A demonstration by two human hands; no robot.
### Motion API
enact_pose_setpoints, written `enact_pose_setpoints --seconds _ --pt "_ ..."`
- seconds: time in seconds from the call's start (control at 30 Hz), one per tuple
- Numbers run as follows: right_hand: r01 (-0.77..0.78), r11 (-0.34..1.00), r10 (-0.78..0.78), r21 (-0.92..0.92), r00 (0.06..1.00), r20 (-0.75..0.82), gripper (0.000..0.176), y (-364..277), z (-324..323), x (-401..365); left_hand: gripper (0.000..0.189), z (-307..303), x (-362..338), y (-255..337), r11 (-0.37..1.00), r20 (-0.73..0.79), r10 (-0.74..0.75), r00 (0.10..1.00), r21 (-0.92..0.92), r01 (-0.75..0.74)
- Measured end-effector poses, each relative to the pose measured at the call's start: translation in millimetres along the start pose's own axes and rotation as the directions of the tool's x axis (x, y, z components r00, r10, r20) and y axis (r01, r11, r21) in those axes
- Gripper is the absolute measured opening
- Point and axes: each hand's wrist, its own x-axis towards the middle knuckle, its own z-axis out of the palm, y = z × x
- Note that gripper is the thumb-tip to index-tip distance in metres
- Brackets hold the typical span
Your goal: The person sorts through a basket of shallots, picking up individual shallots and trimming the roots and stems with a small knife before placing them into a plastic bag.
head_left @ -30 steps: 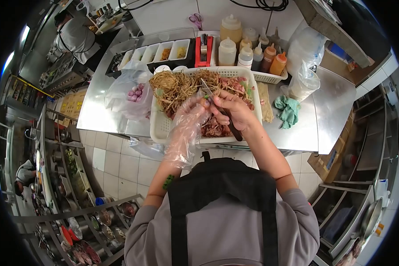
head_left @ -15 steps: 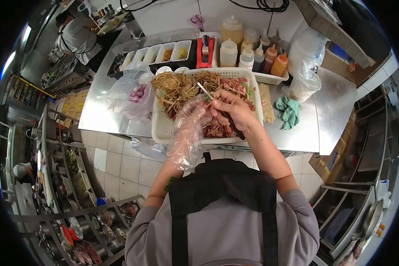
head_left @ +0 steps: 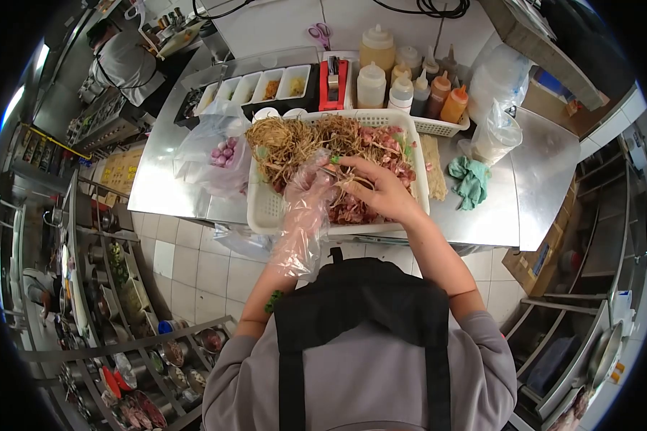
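A white perforated basket [head_left: 266, 205] on the steel counter holds a heap of brown stringy roots [head_left: 287, 140] and reddish-purple trimmed pieces [head_left: 388, 144]. My left hand [head_left: 310, 185], in a loose clear plastic glove, is closed on a rooty stalk with a green tip [head_left: 333, 159] over the basket's middle. My right hand [head_left: 381, 190], bare, meets it from the right, its fingers pinched on the same tuft of roots. No knife blade shows; the hand covers whatever lies under it.
Squeeze bottles [head_left: 402, 82] and a row of small condiment tubs [head_left: 266, 82] stand behind the basket. A clear bag of purple bulbs [head_left: 219, 151] lies to the left, a green cloth [head_left: 469, 179] and a plastic bag [head_left: 492, 133] to the right. Another person [head_left: 126, 61] works at the far left.
The knife blade that stuck up from my right hand has dropped out of sight. My right hand has turned palm-down and closed in on the roots held by my left hand.
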Motion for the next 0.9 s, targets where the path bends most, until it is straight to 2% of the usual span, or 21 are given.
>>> enact_pose_setpoints --seconds 0.07,0.13,0.2,0.33,0.4,0.53,0.57,0.6,0.63,0.7,0.77,0.83,0.9 --pt "0.053 0.998 -0.054 -0.022 0.998 -0.039 0.042 -5 -1 -1 0.031 -5 -2 4 0.998 0.033 -0.001 0.999 0.057 0.0" --pt "-0.04 0.999 0.041 -0.019 0.999 0.03 0.043 -8 -4 -2 0.03 -3 -4 9 0.993 0.064 -0.004 0.998 0.114 -0.003" --pt "-0.028 0.999 0.029 -0.018 0.999 0.044 0.042 -5 -5 -2 0.03 3 -7 15 0.974 -0.023 -0.032 0.999 0.222 0.036" --pt "-0.012 1.0 0.011 0.014 0.998 0.07 0.036 -5 -2 -1 0.026 -2 -7 22 0.979 0.054 -0.044 0.998 0.202 0.032" --pt "0.01 1.0 -0.011 0.023 0.998 0.056 0.032 -5 3 1 0.021 -7 -5 20 0.955 0.118 0.05 0.992 0.286 -0.082" --pt "0.047 0.998 -0.047 0.049 0.999 0.009 0.023 -2 9 4 0.019 -8 -4 25 0.96 0.126 -0.016 0.992 0.279 -0.02" --pt "0.047 0.998 -0.047 0.048 0.999 0.009 0.023 -4 9 4 0.02 -10 -1 24 0.935 0.175 0.036 0.984 0.34 -0.095" --pt "-0.028 1.0 0.028 -0.005 1.0 0.007 0.021 -7 9 4 0.021 -9 1 23 0.902 0.227 0.083 0.97 0.396 -0.17" --pt "-0.102 0.993 0.102 -0.058 0.995 0.0 0.02 -9 8 5 0.021 -8 0 24 0.902 0.227 0.083 0.97 0.397 -0.17" --pt "-0.109 0.993 0.109 -0.049 0.994 -0.008 0.02 -11 9 5 0.022 -3 -3 23 0.896 0.131 0.002 0.991 0.44 -0.06" --pt "-0.114 0.993 0.113 -0.04 0.993 -0.016 0.02 -8 9 7 0.022 -3 -1 16 0.913 0.141 0.028 0.99 0.4 -0.083" --pt "0.004 0.996 0.0 0.084 0.999 -0.054 0.021 1 8 12 0.023 -3 1 16 0.927 0.15 0.055 0.987 0.359 -0.106" --pt "-0.002 0.994 0.012 0.112 0.996 -0.093 0.022 3 10 11 0.023 -1 2 18 0.935 0.159 -0.053 0.986 0.354 -0.007"
